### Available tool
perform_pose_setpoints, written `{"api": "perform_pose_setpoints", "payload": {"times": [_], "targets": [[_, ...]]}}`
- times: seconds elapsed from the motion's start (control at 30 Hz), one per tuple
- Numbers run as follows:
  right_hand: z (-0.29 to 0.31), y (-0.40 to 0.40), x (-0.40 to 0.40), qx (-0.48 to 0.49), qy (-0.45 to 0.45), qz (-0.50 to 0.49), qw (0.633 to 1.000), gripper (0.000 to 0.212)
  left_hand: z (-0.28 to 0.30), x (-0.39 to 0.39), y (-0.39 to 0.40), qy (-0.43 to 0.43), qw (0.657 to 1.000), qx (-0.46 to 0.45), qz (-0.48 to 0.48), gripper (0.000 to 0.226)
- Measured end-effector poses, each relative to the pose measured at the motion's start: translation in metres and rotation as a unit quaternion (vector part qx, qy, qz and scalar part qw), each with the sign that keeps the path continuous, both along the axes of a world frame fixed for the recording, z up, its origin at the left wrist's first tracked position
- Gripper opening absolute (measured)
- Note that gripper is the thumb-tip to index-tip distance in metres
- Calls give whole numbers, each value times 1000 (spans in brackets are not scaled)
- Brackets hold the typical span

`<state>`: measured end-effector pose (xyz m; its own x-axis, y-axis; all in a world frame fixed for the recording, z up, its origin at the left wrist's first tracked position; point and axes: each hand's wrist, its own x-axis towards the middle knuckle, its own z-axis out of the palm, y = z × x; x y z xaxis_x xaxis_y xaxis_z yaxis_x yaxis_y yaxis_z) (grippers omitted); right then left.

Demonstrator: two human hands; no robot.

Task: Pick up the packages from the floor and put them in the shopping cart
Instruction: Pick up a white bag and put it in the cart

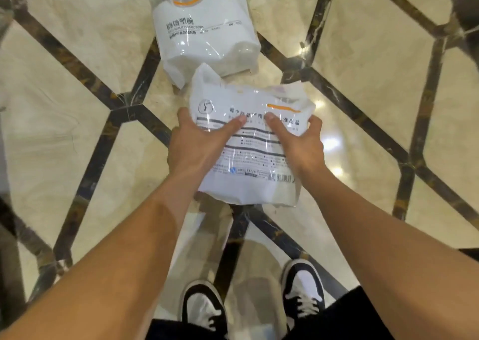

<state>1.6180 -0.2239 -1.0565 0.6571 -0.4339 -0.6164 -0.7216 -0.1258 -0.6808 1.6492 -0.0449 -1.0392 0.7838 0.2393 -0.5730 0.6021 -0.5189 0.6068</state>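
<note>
I hold a white plastic-wrapped package (255,155) with black printed lines and a barcode in both hands, lifted above the floor. My left hand (199,142) grips its left side with the thumb on top. My right hand (298,142) grips its right side, thumb also on top. A second white package (204,36) with an orange smile logo lies on the floor just beyond the held one. No shopping cart is in view.
The floor (375,62) is glossy beige marble with dark inlaid strips forming hexagons. My two black-and-white sneakers (302,288) stand at the bottom of the view. A dark object (466,5) sits at the upper right corner.
</note>
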Motion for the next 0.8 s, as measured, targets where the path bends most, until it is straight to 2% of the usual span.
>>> {"api": "perform_pose_setpoints", "payload": {"times": [0.17, 0.27, 0.4, 0.57, 0.73, 0.8], "targets": [[116, -38, -9, 29, -78, -11, 996, 83, 100, -1, -17, -89, 995, -52, -14, 91], [199, -58, -10, 26, -104, 0, 994, 75, 177, -9, -29, -117, 992, -43, -11, 80], [328, -74, -11, 3, -136, -26, 990, 75, 311, -4, -52, -135, 988, -22, -66, 72], [509, -101, -19, -40, -175, -43, 983, 79, 495, 1, -83, -166, 981, -13, -99, 74], [691, -132, -45, -120, -245, -57, 960, 48, 664, -4, -117, -217, 961, -6, -172, 85], [755, -140, -62, -137, -269, -77, 950, 54, 725, -5, -130, -243, 950, -15, -196, 90]]}}
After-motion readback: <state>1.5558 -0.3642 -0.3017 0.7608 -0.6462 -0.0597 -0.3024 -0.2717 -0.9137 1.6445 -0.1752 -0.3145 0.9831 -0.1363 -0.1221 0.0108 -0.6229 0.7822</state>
